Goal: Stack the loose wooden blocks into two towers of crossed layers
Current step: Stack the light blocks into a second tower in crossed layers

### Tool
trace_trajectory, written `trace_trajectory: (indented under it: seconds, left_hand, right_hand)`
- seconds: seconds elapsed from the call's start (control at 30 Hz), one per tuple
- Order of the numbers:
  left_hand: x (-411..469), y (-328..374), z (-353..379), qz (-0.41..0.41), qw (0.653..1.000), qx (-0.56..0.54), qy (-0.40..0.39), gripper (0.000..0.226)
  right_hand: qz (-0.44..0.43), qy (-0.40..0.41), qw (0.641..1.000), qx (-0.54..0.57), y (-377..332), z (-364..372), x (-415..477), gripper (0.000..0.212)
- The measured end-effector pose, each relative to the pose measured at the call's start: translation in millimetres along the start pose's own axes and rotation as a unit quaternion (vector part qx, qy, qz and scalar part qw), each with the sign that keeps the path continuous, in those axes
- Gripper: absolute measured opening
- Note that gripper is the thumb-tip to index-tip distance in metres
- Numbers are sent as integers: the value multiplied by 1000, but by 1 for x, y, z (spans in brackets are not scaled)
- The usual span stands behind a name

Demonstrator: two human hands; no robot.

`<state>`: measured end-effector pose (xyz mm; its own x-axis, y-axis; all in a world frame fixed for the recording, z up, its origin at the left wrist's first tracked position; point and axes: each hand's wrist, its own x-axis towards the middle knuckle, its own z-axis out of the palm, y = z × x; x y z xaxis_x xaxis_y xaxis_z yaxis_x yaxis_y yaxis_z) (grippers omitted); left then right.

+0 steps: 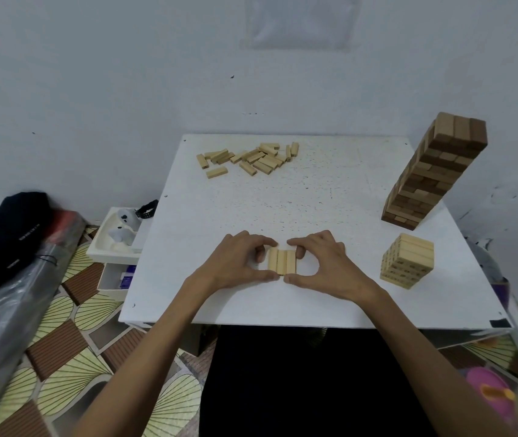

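Both hands are cupping the same thing right now. The left hand (235,263) and right hand (323,266) are curling in from either side and pinching a row of three blocks (282,262), fingertips on the far corners and thumbs meeting at the near end. It looks like they're squaring it up as a base layer, though that's my read.

The row is sitting flat near the front middle of the white table (330,197). The blocks are touching side by side, with their long axis pointing straight away from the person. So I'm guessing the next layer needs to go across, left to right.

The supply for that is the pile of loose blocks (251,159), lying up at the far left of the table. It's well apart from the row and a bit nearer the left hand, so that hand is probably the one making the reach. Nothing is standing between the row and the pile, just bare tabletop.

Off to the right, a short pale tower (409,263) is sitting near the right wrist, so that elbow needs watching. Behind it a tall dark tower (431,178) is standing by the far right edge. A white tray (106,250) and a black cap (14,228) are lying off the table to the left.
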<state>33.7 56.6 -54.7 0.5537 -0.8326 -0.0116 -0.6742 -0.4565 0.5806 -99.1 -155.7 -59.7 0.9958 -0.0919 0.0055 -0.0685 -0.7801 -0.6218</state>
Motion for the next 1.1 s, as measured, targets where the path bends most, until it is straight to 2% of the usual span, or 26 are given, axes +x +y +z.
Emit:
trace_trajectory:
  seconds: [0.3,0.67,1.1]
  left_hand:
    - [-4,2,14,16,997,5,71,55]
    - [15,17,-13,44,996,-11,76,58]
    - [69,91,-39,116,991,5,68,58]
  right_hand:
    - [-25,16,1000,-8,2,1,2,52]
    - [-52,36,998,-2,-12,-32,3,50]
    - [-14,83,996,-43,-5,-114,-19,54]
